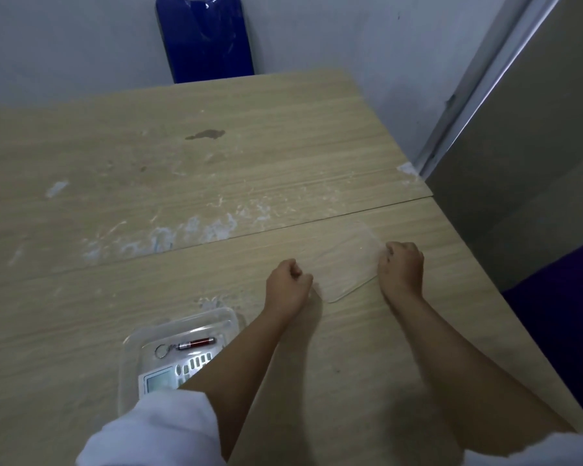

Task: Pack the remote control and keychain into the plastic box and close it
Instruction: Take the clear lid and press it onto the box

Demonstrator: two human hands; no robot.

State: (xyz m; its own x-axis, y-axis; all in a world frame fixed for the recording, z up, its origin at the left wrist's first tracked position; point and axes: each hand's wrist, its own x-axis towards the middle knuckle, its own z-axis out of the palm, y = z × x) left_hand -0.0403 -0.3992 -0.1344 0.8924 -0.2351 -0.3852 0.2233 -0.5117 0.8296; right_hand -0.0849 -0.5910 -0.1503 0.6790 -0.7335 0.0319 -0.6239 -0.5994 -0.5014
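The clear plastic box [128, 351] stands open at the near left of the table, partly under my left forearm. Inside it lie the white remote control [169, 375] and the keychain [191, 344], a small red torch on a metal ring. The box's transparent lid [344, 264] lies flat on the table to the right. My left hand [288, 284] is curled at the lid's left edge. My right hand [401, 269] is curled at its right edge. Both hands touch the lid's rim; whether they grip it I cannot tell.
The wooden table [182, 179] has white smears and a dark stain across its middle. A blue object [204, 38] leans against the wall behind the table. The table's right edge runs beside a grey panel [519, 163] and a purple surface [566, 331].
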